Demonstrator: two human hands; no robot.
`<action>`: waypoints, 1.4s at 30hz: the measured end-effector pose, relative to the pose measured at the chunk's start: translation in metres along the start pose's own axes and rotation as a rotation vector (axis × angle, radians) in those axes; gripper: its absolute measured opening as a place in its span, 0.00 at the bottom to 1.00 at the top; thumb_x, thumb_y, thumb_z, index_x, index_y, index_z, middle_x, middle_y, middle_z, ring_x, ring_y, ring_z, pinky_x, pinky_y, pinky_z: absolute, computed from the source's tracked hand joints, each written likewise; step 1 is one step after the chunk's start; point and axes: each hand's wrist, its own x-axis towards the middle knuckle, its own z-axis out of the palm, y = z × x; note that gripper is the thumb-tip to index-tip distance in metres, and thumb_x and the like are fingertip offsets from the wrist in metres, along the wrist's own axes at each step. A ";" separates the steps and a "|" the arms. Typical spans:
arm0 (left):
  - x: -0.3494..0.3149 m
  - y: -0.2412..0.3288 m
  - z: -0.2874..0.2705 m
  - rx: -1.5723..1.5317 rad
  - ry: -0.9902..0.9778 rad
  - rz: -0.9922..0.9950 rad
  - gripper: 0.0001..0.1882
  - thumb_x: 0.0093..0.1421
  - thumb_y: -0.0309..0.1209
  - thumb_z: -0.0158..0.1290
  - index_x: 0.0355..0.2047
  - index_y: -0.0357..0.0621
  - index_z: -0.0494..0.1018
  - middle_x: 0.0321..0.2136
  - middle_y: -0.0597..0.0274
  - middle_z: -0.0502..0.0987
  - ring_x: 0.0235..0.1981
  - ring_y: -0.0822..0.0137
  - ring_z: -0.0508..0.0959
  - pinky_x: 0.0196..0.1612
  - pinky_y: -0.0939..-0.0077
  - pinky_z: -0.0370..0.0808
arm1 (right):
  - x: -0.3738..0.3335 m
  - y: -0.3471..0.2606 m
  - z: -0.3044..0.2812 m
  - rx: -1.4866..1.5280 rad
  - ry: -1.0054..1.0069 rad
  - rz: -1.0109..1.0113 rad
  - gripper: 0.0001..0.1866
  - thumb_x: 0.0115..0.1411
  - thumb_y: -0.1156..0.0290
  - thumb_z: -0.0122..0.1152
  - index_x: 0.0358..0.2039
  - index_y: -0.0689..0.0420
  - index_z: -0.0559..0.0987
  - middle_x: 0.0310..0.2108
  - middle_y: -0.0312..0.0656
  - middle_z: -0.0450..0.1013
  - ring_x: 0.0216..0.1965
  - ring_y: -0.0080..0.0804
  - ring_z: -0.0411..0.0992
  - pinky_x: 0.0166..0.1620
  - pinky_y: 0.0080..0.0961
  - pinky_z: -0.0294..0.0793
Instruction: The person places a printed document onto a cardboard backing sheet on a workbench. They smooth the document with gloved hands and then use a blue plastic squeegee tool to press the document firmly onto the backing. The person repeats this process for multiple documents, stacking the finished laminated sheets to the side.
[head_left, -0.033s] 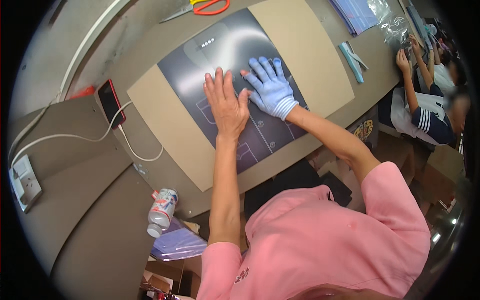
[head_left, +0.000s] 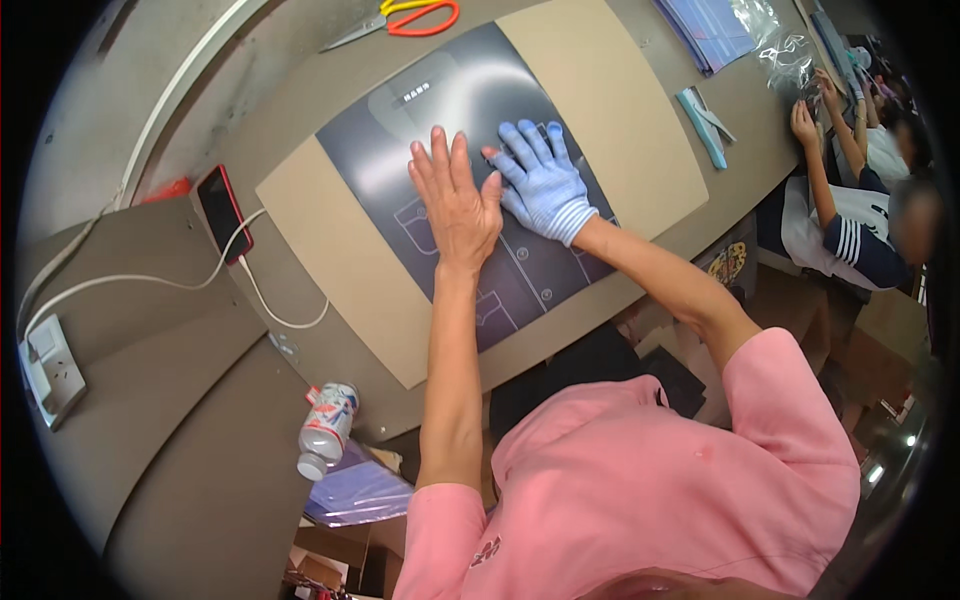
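Observation:
A dark glossy printed sheet (head_left: 370, 140) with pale line drawings lies on a larger tan board (head_left: 640, 130). My bare left hand (head_left: 457, 215) rests flat on the middle of the sheet, fingers stretched toward its far edge. Just right of it, my right hand (head_left: 548, 190) in a light blue knit glove presses flat on the sheet, fingers spread. Its thumb and index fingertip poke bare out of the glove. Neither hand holds anything. The sheet's parts under both palms are hidden.
Scissors (head_left: 420, 18) lie beyond the board; a light blue stapler-like tool (head_left: 704, 125) lies right. A phone (head_left: 224, 212) with a white cable is at left, a bottle (head_left: 328, 430) near the front edge. A co-worker's hands (head_left: 805, 120) are at far right, by clear plastic bags (head_left: 785, 55).
My left hand has slid slightly away from me over the sheet, its fingertips a little farther forward. My right hand stays nearly in place. The whole view has shifted a little.

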 end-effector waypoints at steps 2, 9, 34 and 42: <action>0.012 -0.011 0.016 0.084 -0.140 0.030 0.33 0.62 0.46 0.44 0.63 0.41 0.52 0.64 0.44 0.49 0.66 0.41 0.46 0.65 0.47 0.42 | 0.001 0.001 0.000 -0.022 -0.011 -0.002 0.26 0.56 0.56 0.53 0.56 0.49 0.70 0.61 0.47 0.59 0.63 0.48 0.54 0.64 0.53 0.44; 0.014 -0.016 0.038 0.275 -0.287 0.021 0.41 0.61 0.55 0.41 0.63 0.35 0.51 0.64 0.41 0.49 0.66 0.43 0.45 0.66 0.51 0.41 | 0.036 0.026 0.010 -0.026 0.048 0.004 0.25 0.60 0.59 0.48 0.57 0.53 0.68 0.60 0.48 0.60 0.62 0.46 0.55 0.64 0.49 0.48; 0.011 -0.016 0.042 0.396 -0.215 0.033 0.36 0.61 0.47 0.47 0.62 0.38 0.53 0.64 0.44 0.51 0.66 0.45 0.48 0.66 0.51 0.45 | -0.028 0.067 -0.020 0.441 -0.256 -0.667 0.37 0.47 0.56 0.65 0.56 0.54 0.66 0.59 0.50 0.59 0.61 0.52 0.57 0.62 0.52 0.56; 0.018 -0.007 0.040 0.411 -0.269 0.016 0.35 0.61 0.46 0.46 0.62 0.37 0.54 0.64 0.45 0.50 0.66 0.45 0.47 0.66 0.53 0.44 | -0.024 0.073 -0.034 0.420 -0.262 -0.431 0.37 0.47 0.65 0.64 0.57 0.63 0.63 0.60 0.58 0.56 0.62 0.55 0.55 0.64 0.48 0.51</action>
